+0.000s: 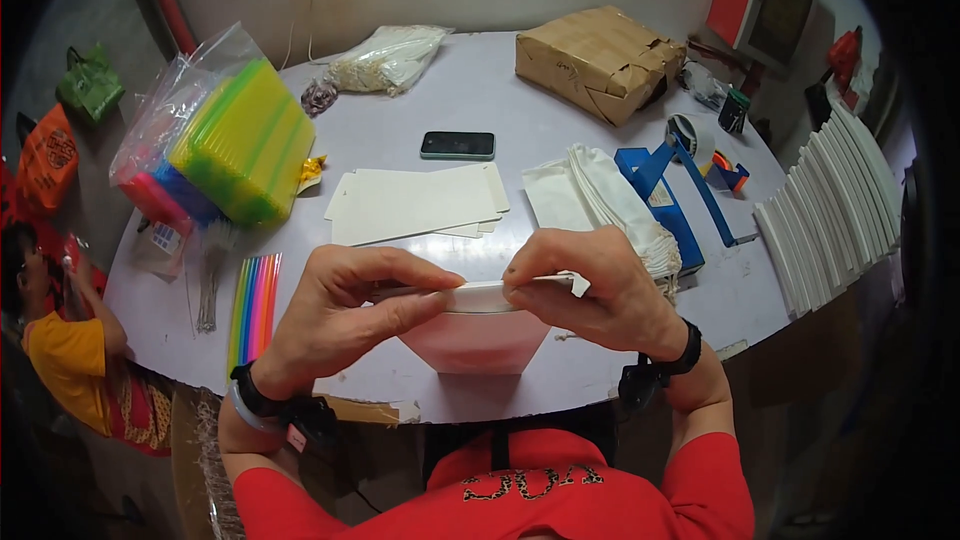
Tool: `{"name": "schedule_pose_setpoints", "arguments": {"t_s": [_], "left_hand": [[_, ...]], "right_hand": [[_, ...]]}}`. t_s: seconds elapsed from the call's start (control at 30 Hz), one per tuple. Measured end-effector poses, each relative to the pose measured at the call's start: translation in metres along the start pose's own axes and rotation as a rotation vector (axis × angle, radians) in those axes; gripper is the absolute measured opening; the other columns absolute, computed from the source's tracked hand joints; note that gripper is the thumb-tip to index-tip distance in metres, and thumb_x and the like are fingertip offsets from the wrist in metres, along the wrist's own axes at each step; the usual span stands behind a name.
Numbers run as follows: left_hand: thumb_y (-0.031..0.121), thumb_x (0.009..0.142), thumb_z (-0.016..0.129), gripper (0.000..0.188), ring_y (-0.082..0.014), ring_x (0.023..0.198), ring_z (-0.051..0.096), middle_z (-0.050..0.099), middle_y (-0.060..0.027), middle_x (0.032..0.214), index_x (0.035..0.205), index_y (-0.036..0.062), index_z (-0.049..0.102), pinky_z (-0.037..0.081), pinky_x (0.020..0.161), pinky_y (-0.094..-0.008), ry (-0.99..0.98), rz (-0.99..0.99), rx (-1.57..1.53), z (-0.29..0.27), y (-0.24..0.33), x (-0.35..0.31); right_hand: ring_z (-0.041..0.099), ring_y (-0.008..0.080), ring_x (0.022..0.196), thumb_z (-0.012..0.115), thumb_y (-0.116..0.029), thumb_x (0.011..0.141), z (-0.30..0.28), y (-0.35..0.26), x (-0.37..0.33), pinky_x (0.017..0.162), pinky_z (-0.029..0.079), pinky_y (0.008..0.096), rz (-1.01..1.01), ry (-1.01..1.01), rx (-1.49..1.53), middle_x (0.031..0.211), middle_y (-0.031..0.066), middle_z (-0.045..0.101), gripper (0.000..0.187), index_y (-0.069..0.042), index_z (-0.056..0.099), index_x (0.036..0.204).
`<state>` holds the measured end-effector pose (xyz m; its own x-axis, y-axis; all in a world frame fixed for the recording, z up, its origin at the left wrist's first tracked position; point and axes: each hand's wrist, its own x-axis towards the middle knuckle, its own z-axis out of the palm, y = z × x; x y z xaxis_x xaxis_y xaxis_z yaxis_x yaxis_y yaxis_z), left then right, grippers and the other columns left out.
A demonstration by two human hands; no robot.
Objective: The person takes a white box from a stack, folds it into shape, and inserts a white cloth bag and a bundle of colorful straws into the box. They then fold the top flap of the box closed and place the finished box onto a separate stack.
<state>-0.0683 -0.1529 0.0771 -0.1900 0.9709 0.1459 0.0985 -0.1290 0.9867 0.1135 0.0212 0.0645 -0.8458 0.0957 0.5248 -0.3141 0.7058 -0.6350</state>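
Both left hand (340, 305) and right hand (605, 285) pinch the top edge of a white carton (476, 342), its body just below the fingers (405, 266); farther below, leopard-patterned lettering (533, 482) marks the red shirt (420, 520).

Pink box (475, 342), white flap (481, 298) along top, roughly upright at near edge of table (395, 380).
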Motion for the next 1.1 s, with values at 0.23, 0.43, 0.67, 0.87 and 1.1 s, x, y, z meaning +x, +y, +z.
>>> {"name": "schedule_pose_setpoints", "arguments": {"t_s": [0.23, 0.43, 0.67, 0.87, 1.1], "left_hand": [[-0.002, 0.078, 0.072, 0.017, -0.0158, 0.080, 0.063, 0.066, -0.0109, 0.091, 0.095, 0.0001, 0.071, 0.051, 0.069, -0.0243, -0.096, 0.169, 0.076, -0.021, -0.005, 0.014], [-0.002, 0.075, 0.075, 0.022, -0.0154, 0.079, 0.063, 0.063, -0.0086, 0.087, 0.095, 0.0061, 0.073, 0.052, 0.067, -0.0257, -0.183, 0.399, 0.547, -0.030, 0.003, 0.009], [0.009, 0.077, 0.075, 0.013, -0.0187, 0.072, 0.061, 0.062, -0.0089, 0.085, 0.089, 0.0047, 0.072, 0.050, 0.061, -0.0272, -0.013, 0.632, 0.548, -0.027, -0.021, -0.001], [0.008, 0.077, 0.075, 0.013, -0.0203, 0.074, 0.063, 0.063, -0.0099, 0.083, 0.088, 0.0048, 0.072, 0.053, 0.062, -0.0275, 0.067, 0.804, 0.623, -0.028, -0.024, 0.001], [0.010, 0.078, 0.076, 0.015, -0.0221, 0.075, 0.066, 0.063, -0.0103, 0.080, 0.091, 0.0034, 0.070, 0.054, 0.060, -0.0278, -0.267, 0.424, 0.752, -0.037, 0.024, 0.015]], "right_hand": [[0.069, 0.0205, 0.066, 0.069, -0.011, 0.084, 0.004, 0.015, -0.002, 0.056, 0.052, 0.0263, -0.213, 0.051, -0.055, 0.082, 0.0104, 0.069, 0.014, -0.004, 0.063, 0.094], [0.069, 0.0207, 0.067, 0.067, -0.028, 0.087, 0.009, 0.023, -0.007, 0.055, 0.054, 0.0269, -0.406, 0.113, -0.186, 0.084, 0.0110, 0.070, 0.025, -0.008, 0.063, 0.101], [0.069, 0.0221, 0.067, 0.067, -0.033, 0.087, 0.014, 0.023, -0.011, 0.055, 0.055, 0.0285, -0.416, 0.148, -0.203, 0.084, 0.0132, 0.069, 0.030, -0.009, 0.063, 0.104], [0.070, 0.0230, 0.068, 0.070, -0.030, 0.085, 0.013, 0.022, -0.011, 0.055, 0.056, 0.0296, -0.426, 0.154, -0.225, 0.084, 0.0145, 0.069, 0.029, -0.008, 0.064, 0.103], [0.070, 0.0233, 0.069, 0.075, -0.021, 0.079, 0.011, 0.019, -0.013, 0.056, 0.056, 0.0291, -0.363, 0.122, -0.187, 0.086, 0.0148, 0.070, 0.029, -0.008, 0.066, 0.103]]}}
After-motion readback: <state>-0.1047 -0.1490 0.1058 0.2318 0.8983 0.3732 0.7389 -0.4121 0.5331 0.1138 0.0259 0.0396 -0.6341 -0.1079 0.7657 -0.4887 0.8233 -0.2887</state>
